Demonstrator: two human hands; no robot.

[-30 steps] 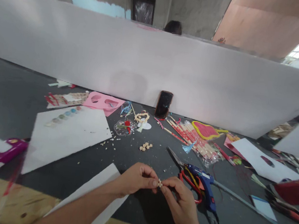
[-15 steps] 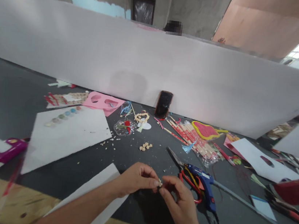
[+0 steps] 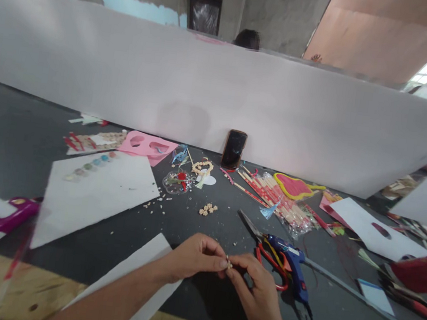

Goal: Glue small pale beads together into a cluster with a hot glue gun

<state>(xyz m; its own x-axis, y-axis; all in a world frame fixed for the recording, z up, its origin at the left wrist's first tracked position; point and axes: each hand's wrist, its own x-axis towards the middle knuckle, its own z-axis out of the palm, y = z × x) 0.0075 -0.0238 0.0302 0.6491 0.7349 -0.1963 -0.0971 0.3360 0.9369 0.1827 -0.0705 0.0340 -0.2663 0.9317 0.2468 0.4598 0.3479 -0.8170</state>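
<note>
Left hand [image 3: 196,256] and right hand [image 3: 255,291] pinch small cluster of pale beads [image 3: 229,262] between fingertips, 6 o'clock on dark bench [image 3: 2,153]. Blue glue gun [image 3: 293,269] just beside right hand. Clear plastic dish [image 3: 175,182] at 12 o'clock holds red and green bits; clear bag [image 3: 282,206] at 1 o'clock holds wooden sticks.
</note>
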